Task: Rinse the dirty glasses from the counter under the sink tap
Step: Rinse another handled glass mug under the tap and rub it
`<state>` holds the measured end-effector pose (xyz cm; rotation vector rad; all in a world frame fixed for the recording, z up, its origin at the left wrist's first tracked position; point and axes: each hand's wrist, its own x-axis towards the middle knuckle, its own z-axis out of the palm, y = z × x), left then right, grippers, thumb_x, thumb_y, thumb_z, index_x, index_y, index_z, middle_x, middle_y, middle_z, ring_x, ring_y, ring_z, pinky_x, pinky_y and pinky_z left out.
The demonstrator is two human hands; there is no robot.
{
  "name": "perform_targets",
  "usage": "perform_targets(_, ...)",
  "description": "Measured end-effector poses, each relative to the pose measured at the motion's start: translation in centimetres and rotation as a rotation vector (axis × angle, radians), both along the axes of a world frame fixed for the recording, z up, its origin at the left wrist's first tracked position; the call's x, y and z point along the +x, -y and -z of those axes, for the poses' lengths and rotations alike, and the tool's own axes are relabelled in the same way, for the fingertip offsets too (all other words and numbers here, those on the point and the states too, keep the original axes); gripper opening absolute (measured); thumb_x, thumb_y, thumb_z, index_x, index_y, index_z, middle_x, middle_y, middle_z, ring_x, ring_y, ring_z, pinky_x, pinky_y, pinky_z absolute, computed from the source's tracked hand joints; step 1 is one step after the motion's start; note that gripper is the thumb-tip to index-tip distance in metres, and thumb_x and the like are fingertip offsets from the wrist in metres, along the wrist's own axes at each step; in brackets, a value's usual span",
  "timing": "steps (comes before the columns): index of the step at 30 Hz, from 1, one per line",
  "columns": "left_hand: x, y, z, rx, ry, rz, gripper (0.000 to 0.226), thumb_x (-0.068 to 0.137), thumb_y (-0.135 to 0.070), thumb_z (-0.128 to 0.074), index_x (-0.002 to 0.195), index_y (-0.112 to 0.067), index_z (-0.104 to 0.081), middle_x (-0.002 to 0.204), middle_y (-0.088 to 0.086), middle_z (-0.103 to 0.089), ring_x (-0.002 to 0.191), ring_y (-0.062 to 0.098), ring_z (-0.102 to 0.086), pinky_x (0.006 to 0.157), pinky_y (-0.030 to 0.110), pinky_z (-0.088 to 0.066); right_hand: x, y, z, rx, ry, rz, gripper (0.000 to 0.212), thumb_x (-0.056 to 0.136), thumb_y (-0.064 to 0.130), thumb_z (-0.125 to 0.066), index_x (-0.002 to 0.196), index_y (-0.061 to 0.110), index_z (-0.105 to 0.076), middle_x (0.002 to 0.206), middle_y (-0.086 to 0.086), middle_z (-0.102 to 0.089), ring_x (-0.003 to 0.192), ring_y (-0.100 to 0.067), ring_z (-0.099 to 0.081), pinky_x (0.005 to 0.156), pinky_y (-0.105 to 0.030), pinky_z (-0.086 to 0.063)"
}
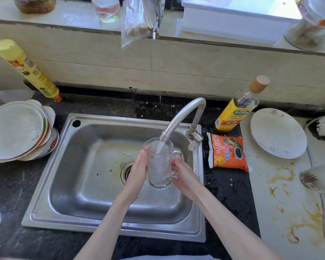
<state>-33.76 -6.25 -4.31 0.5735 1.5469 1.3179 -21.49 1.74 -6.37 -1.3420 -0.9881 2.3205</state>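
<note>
Two hands (pixel 139 168) (pixel 183 176) hold one glass mug (pixel 159 164) under one tap (pixel 184 117).

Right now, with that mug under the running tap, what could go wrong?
The glass mug is wet, held by the left hand on its wall and the right hand by the handle; the grip could slip and drop it into the steel sink. Its rim sits close under the tap spout and could knock it. Water may splash out.
</note>
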Motion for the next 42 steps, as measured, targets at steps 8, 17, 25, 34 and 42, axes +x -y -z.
perform_targets(8,0.6,-2.2,-0.6,-0.011,0.092,-0.271,0.06,0.098,-0.049,-0.008,0.112,-0.023,-0.06,0.106,0.007,-0.069,0.103,0.021,-0.064,0.093,0.035,-0.048,-0.9,0.7,-0.3,-0.045,-0.02,0.041,0.039,0.1,0.036,-0.037,0.095,0.008,-0.064,0.086,-0.005,-0.062,0.083,-0.015,-0.053,0.078,-0.028,-0.041)
perform_targets(17,0.6,-2.6,0.1,-0.035,0.097,-0.24,0.056,0.098,-0.05,-0.008,0.116,-0.03,-0.057,0.111,0.004,-0.068,0.108,0.018,-0.062,0.091,0.028,-0.048,-1.1,0.0,-0.4,-0.087,0.012,0.057,0.04,0.1,0.036,-0.038,0.096,0.005,-0.063,0.079,-0.004,-0.063,0.078,-0.015,-0.054,0.07,-0.026,-0.042)
perform_targets(25,0.3,-3.8,1.0,-0.172,0.119,-0.327,0.066,0.095,-0.057,-0.008,0.128,-0.023,-0.054,0.125,0.008,-0.059,0.118,0.022,-0.054,0.104,0.041,-0.041,-1.4,-0.4,-0.8,-0.068,0.12,-0.014,0.053,0.091,0.052,-0.048,0.115,0.005,-0.056,0.094,-0.007,-0.064,0.083,-0.018,-0.057,0.066,-0.027,-0.044)
perform_targets(34,2.2,-3.7,0.9,-0.171,-0.122,-0.284,0.064,0.095,-0.055,-0.009,0.143,-0.019,-0.034,0.148,0.0,-0.036,0.137,0.012,-0.029,0.116,0.032,-0.018,-3.3,0.9,-0.7,0.181,0.318,0.253,0.053,0.094,0.056,-0.035,0.13,0.018,-0.041,0.126,0.003,-0.05,0.114,-0.015,-0.049,0.1,-0.035,-0.04)
perform_targets(42,3.2,-2.4,0.4,-0.035,-0.154,-0.272,0.053,0.098,-0.04,-0.025,0.147,-0.02,-0.016,0.138,-0.025,-0.023,0.118,-0.025,-0.021,0.084,-0.011,-0.018,-3.1,1.4,-1.3,0.286,0.267,0.133,0.034,0.101,0.042,-0.028,0.122,0.017,-0.039,0.102,0.014,-0.047,0.095,-0.005,-0.05,0.092,-0.031,-0.042)
